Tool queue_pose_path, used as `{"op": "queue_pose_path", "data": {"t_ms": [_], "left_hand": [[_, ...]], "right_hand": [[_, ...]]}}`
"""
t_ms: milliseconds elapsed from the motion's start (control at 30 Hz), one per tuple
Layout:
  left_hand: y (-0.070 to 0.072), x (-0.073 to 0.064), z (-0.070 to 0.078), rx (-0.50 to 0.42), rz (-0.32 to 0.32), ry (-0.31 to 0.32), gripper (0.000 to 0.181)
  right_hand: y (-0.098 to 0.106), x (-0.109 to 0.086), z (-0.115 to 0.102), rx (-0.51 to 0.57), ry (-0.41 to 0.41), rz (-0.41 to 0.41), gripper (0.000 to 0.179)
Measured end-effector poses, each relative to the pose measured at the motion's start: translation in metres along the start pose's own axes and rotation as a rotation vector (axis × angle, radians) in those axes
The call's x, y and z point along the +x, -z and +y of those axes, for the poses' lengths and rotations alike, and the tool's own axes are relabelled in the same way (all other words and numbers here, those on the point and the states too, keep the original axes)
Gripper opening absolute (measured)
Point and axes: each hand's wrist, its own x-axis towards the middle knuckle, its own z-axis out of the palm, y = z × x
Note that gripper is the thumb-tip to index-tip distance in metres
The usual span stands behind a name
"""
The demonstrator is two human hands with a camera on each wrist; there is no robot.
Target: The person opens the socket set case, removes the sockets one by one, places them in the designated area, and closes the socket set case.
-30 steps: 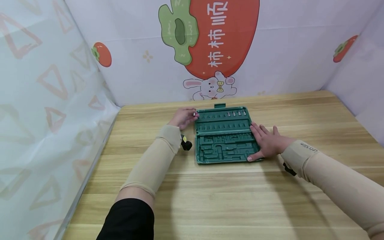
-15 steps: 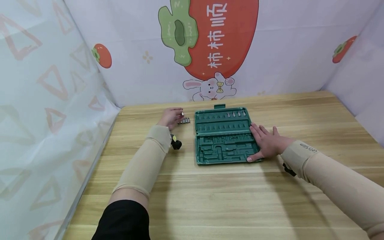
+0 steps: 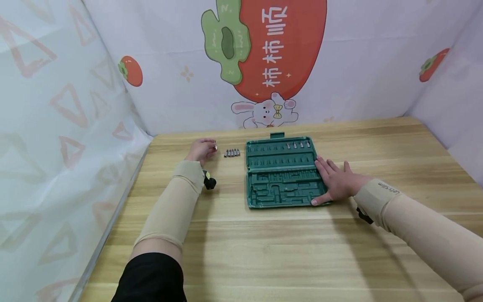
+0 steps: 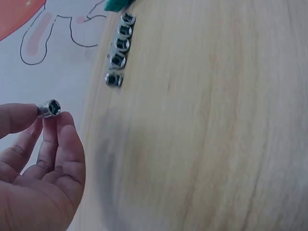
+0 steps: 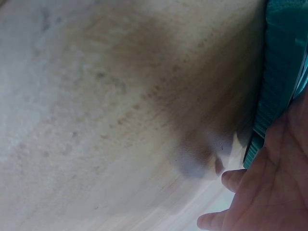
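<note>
Between thumb and fingertips, my left hand (image 4: 48,159) pinches a small silver socket (image 4: 49,109) whose hollow end shows in the left wrist view. It is held above the table, left of a short row of several metal sockets (image 3: 232,153) standing on the wood. An opened green tool case (image 3: 286,172) lies flat in the middle, its moulded slots facing up. Several bits (image 3: 298,145) sit at the right of its top row. With fingers straight and spread, my right hand (image 3: 338,181) rests on the case's right edge.
The wooden table (image 3: 264,251) runs back to a printed cloth backdrop (image 3: 181,100). Another patterned cloth (image 3: 56,167) hangs along the left edge. A latch tab (image 3: 277,135) sticks out at the case's far side.
My left hand has moved left, away from the case, carrying the socket past the standing row, which now shows fully. My right hand has stayed on the case.
</note>
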Motion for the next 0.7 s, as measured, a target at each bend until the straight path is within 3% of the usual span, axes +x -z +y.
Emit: {"op": "queue_pose_path", "data": {"t_ms": [333,700], "left_hand": [[0.005,0.000,-0.004,0.201,0.014,0.063,0.035],[-0.008,0.009,-0.006,0.332,-0.010,0.051,0.033]], "right_hand": [[-0.003,0.000,0.004,0.009,0.006,0.012,0.132],[-0.004,0.001,0.003,0.018,0.018,0.020,0.131]]}}
